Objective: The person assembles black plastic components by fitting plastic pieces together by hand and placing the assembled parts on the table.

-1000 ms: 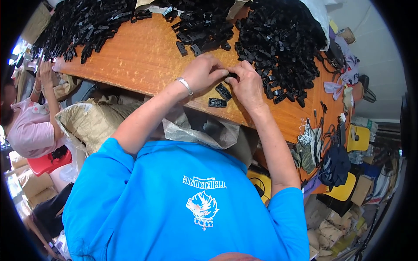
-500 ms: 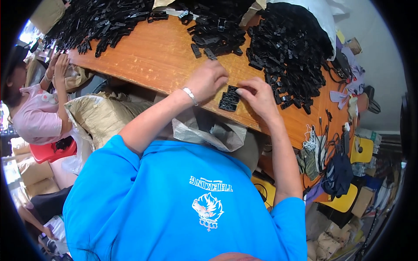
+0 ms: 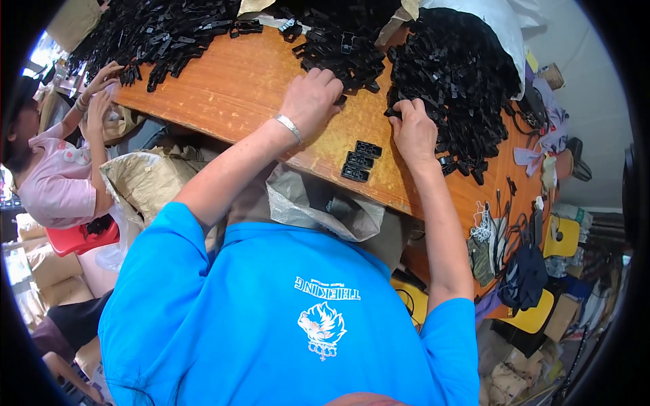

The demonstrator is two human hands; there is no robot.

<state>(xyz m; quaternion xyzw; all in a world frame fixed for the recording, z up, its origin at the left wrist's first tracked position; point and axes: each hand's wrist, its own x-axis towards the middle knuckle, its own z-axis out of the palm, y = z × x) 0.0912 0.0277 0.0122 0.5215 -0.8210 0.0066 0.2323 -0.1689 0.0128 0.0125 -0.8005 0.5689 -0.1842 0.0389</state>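
Three small black plastic clip-like pieces (image 3: 359, 161) lie in a short stack-like row near the table's front edge, between my forearms. My left hand (image 3: 311, 101) is curled at the near edge of the middle pile of black plastic pieces (image 3: 349, 57), with a dark piece showing by its fingertips. At the left edge of the right-hand pile (image 3: 453, 81) my right hand (image 3: 414, 130) is pinched, thumb and fingers on a black plastic piece. Both hands partly hide what they hold.
The wooden table (image 3: 237, 88) also bears a black pile (image 3: 156, 40) at the far left, where another person (image 3: 68, 162) reaches in. An open sack (image 3: 325, 210) hangs at the front edge. Cords and a dark cloth (image 3: 523, 274) lie at right.
Both hands have moved away from the row of three pieces: the left forward to the middle pile, the right up to the right-hand pile. The other person's hand has reached toward the left pile.
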